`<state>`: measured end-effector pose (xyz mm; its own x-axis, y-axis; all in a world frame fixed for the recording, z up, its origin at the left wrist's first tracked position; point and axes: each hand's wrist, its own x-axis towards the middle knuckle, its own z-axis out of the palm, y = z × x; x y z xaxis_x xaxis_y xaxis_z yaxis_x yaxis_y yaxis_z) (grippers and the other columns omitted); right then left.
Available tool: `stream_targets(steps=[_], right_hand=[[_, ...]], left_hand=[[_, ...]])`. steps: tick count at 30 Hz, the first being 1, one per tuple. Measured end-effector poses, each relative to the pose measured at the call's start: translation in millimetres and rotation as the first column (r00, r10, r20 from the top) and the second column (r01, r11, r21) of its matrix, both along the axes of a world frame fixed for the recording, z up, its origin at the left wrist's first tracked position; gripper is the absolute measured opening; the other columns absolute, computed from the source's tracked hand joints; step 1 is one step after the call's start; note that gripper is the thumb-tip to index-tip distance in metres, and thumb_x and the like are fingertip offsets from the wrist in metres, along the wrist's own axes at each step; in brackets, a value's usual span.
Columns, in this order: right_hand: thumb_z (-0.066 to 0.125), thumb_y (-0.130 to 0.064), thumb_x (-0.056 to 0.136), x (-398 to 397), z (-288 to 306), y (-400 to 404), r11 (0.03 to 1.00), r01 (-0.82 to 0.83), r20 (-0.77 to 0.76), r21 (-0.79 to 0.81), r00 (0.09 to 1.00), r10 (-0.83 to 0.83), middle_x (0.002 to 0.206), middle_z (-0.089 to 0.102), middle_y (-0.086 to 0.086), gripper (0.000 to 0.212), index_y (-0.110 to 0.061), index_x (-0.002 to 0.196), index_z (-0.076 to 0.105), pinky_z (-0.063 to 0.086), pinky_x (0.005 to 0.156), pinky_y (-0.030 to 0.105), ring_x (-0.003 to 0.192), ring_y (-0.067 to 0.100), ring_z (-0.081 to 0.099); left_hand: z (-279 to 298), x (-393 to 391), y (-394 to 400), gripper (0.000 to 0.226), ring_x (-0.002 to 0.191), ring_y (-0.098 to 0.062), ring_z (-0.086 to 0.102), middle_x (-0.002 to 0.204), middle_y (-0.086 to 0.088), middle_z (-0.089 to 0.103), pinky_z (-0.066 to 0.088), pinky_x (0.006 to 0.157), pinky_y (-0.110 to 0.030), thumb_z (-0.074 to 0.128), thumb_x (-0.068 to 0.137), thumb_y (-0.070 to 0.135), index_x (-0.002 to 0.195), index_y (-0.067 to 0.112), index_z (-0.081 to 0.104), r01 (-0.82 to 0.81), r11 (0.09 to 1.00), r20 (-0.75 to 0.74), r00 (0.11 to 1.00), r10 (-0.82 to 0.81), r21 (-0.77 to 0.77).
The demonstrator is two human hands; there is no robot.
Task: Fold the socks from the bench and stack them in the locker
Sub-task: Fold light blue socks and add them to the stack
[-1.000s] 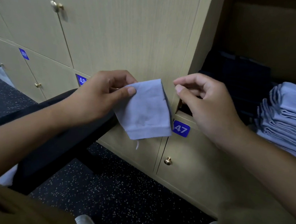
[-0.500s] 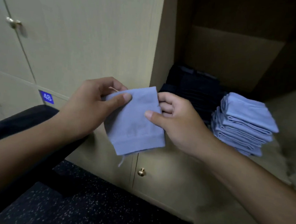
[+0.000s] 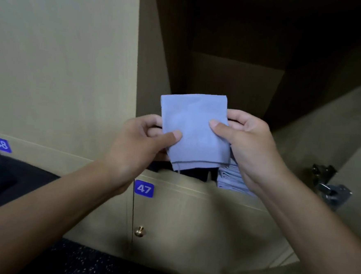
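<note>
Behind the folded blue sock [image 3: 193, 133], open locker [image 3: 232, 80] contents mostly hidden: edge of blue sock stack [image 3: 231, 179], something dark beside it. Left hand [image 3: 141, 143] and right hand [image 3: 249, 146] both pinch the sock at locker mouth.

you're pinching a soft matt cloth sock [image 3: 193, 133]; below it, the locker [image 3: 191, 219] is smooth matt wood laminate with a shiny brass knob [image 3: 140, 231].

Blue number plates 47 [image 3: 143, 188] and 48 [image 3: 1, 144] mark shut doors; a brass knob [image 3: 140, 231] sits below 47.
</note>
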<state>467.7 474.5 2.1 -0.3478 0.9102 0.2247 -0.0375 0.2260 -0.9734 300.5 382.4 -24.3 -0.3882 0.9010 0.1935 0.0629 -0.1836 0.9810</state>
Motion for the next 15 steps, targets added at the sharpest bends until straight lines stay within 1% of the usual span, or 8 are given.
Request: stream_targets(steps=[2, 4, 7, 9, 10, 12, 14, 15], right_hand=[[0.073, -0.016, 0.092, 11.6, 4.1, 11.0, 0.999, 0.052, 0.051, -0.001, 0.997, -0.052, 0.098, 0.079, 0.001, 0.029, -0.016, 0.120, 0.064, 0.061, 0.085, 0.042, 0.091, 0.019, 0.076], [0.076, -0.020, 0.089, 24.6, 5.8, 23.3, 0.994, 0.106, 0.101, -0.018, 0.989, -0.104, 0.101, 0.077, 0.000, 0.039, -0.021, 0.123, 0.058, 0.061, 0.080, 0.040, 0.091, 0.018, 0.075], [0.076, -0.012, 0.088, 40.3, 7.7, 37.4, 0.992, 0.119, 0.100, -0.052, 0.989, -0.113, 0.099, 0.075, 0.002, 0.035, -0.024, 0.111, 0.053, 0.056, 0.062, 0.031, 0.083, 0.017, 0.072], [0.074, -0.006, 0.087, 47.8, 8.6, 44.9, 0.988, 0.155, 0.114, 0.015, 0.981, -0.155, 0.089, 0.073, 0.002, 0.025, -0.020, 0.099, 0.057, 0.053, 0.056, 0.029, 0.077, 0.018, 0.069], [0.075, -0.005, 0.087, 51.0, 8.8, 49.0, 0.980, 0.191, 0.125, 0.063, 0.972, -0.198, 0.084, 0.072, 0.002, 0.020, -0.019, 0.094, 0.062, 0.056, 0.060, 0.032, 0.078, 0.020, 0.070], [0.076, -0.005, 0.086, 56.9, 6.6, 57.2, 0.957, 0.259, 0.135, 0.134, 0.951, -0.277, 0.085, 0.074, 0.006, 0.015, -0.019, 0.088, 0.070, 0.061, 0.075, 0.038, 0.083, 0.024, 0.073], [0.077, -0.006, 0.085, 62.5, 2.1, 66.7, 0.939, 0.310, 0.133, 0.148, 0.935, -0.330, 0.087, 0.076, 0.008, 0.014, -0.020, 0.084, 0.075, 0.061, 0.082, 0.039, 0.087, 0.027, 0.074], [0.078, -0.007, 0.084, 65.6, -0.3, 71.7, 0.931, 0.335, 0.141, 0.147, 0.924, -0.355, 0.086, 0.076, 0.007, 0.014, -0.021, 0.082, 0.076, 0.061, 0.084, 0.040, 0.088, 0.028, 0.074]], left_hand=[[5.6, 8.1, 13.6, 0.017, 0.090, -0.032, 0.076, 0.093, -0.016, 0.078, 0.062, 0.084, -0.045, 0.068, 0.095, 0.011, 0.109, 0.002, 0.067, -0.004, 1.000, -0.007, 1.000, 0.004, 0.009], [10.8, 16.2, 27.8, 0.017, 0.085, -0.028, 0.077, 0.090, -0.013, 0.078, 0.064, 0.080, -0.042, 0.068, 0.095, 0.009, 0.109, 0.001, 0.065, -0.011, 0.999, 0.020, 1.000, 0.011, 0.030], [16.2, 29.6, 48.6, 0.021, 0.075, -0.022, 0.076, 0.082, -0.010, 0.078, 0.064, 0.070, -0.035, 0.070, 0.093, 0.006, 0.109, 0.003, 0.057, -0.024, 0.998, 0.058, 0.998, 0.020, 0.065], [15.2, 37.2, 62.0, 0.029, 0.074, -0.021, 0.075, 0.083, -0.013, 0.077, 0.064, 0.070, -0.038, 0.071, 0.093, 0.006, 0.109, 0.009, 0.047, -0.035, 0.995, 0.074, 0.997, 0.028, 0.092], [13.6, 40.6, 69.1, 0.032, 0.074, -0.022, 0.074, 0.085, -0.016, 0.076, 0.064, 0.073, -0.041, 0.070, 0.093, 0.006, 0.109, 0.011, 0.044, -0.045, 0.993, 0.054, 0.998, 0.039, 0.108], [9.3, 46.7, 83.5, 0.029, 0.078, -0.022, 0.074, 0.090, -0.017, 0.074, 0.063, 0.079, -0.047, 0.071, 0.094, 0.012, 0.109, 0.014, 0.046, -0.069, 0.988, -0.045, 0.996, 0.076, 0.136], [6.2, 52.1, 96.3, 0.020, 0.086, -0.021, 0.073, 0.097, -0.008, 0.073, 0.059, 0.087, -0.051, 0.073, 0.092, 0.021, 0.106, 0.020, 0.058, -0.076, 0.986, -0.141, 0.985, 0.097, 0.150], [4.8, 54.4, 101.5, 0.017, 0.091, -0.019, 0.072, 0.102, -0.002, 0.072, 0.058, 0.091, -0.050, 0.073, 0.092, 0.024, 0.105, 0.023, 0.063, -0.067, 0.987, -0.178, 0.980, 0.093, 0.148]])
